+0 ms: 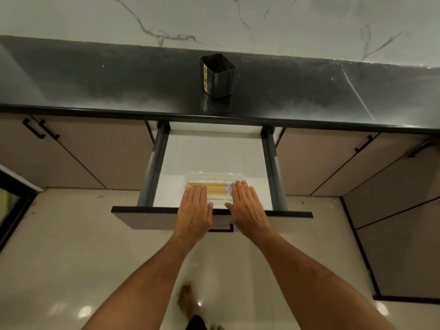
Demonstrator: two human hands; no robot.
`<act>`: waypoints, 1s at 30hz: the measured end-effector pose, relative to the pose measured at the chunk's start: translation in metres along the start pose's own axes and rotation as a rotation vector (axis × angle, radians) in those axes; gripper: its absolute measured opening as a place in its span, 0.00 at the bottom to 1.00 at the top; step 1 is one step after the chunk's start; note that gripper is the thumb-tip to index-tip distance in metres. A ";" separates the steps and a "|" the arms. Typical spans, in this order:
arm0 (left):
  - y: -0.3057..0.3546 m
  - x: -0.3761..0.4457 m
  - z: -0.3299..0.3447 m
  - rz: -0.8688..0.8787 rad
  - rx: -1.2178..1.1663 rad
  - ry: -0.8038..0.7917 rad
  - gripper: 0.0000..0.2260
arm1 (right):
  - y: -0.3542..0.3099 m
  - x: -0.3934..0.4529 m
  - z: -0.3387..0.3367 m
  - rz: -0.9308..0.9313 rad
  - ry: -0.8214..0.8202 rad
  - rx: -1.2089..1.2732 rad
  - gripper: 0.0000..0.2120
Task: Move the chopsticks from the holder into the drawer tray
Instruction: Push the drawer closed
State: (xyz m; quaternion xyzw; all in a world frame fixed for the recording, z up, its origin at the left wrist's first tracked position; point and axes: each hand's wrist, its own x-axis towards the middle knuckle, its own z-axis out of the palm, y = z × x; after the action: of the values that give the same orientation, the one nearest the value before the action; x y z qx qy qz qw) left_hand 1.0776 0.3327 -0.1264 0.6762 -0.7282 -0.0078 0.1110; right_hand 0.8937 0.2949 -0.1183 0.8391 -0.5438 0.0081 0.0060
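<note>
Several pale wooden chopsticks point(217, 188) lie side by side in a clear plastic tray point(214, 177) near the front of the open white drawer point(209, 156). My left hand point(194, 210) rests flat over the chopsticks' left ends, fingers straight and together. My right hand point(246, 208) lies flat over their right ends, where a patterned band shows. Neither hand grips anything. The black holder point(217, 76) stands upright on the dark countertop, and I see nothing in it.
The dark countertop point(119, 86) runs across the view below a marble wall. The drawer front point(147, 217) juts out toward me, its handle partly hidden by my hands. Closed cabinet doors flank the drawer. My bare foot point(188, 298) stands on the glossy tiled floor.
</note>
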 end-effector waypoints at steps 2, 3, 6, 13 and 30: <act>0.006 -0.018 -0.002 0.001 -0.007 0.005 0.23 | -0.004 -0.019 0.003 0.000 -0.003 0.012 0.31; 0.009 -0.029 -0.003 -0.001 -0.014 0.015 0.23 | -0.006 -0.030 0.004 -0.001 -0.001 0.009 0.31; 0.012 -0.059 -0.004 0.006 -0.015 0.006 0.24 | -0.017 -0.058 0.007 -0.004 -0.006 0.010 0.31; 0.003 -0.108 0.015 0.007 -0.029 -0.088 0.23 | -0.045 -0.100 0.025 -0.010 0.001 0.038 0.30; -0.021 -0.054 0.081 0.197 0.099 -0.375 0.29 | -0.054 -0.031 0.076 -0.060 -0.316 0.115 0.16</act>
State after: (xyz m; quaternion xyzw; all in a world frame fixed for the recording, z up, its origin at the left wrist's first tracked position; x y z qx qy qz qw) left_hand 1.0873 0.3727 -0.2165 0.5931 -0.7982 -0.0869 -0.0594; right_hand 0.9311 0.3442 -0.1949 0.8448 -0.5113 -0.0931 -0.1273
